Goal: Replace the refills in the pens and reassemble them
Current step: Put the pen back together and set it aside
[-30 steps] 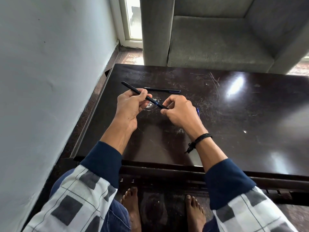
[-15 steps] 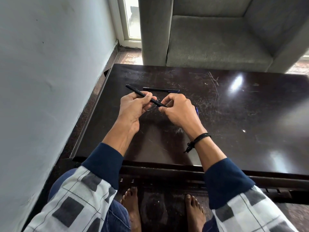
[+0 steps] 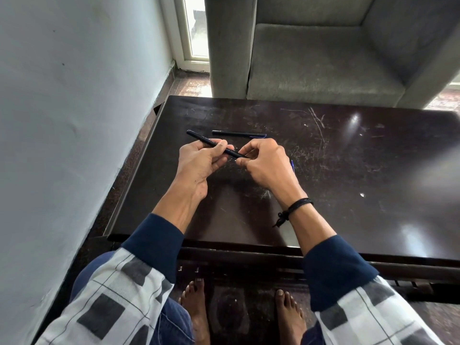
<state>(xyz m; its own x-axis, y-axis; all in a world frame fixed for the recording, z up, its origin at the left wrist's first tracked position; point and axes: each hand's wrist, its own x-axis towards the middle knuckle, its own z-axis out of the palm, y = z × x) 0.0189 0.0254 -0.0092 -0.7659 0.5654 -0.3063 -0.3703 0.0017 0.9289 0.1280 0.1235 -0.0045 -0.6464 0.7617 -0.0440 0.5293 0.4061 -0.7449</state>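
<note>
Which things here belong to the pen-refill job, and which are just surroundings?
Job:
- black pen held in left hand
- right hand at its end
- second pen on the table
- blue item behind right hand

Surroundings:
- grey armchair
- wall

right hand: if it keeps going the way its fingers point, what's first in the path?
The right hand has its fingers aimed left along the held pen, so it would likely meet the left hand first; their fingertips are already close. Exact depth is unclear.
</note>
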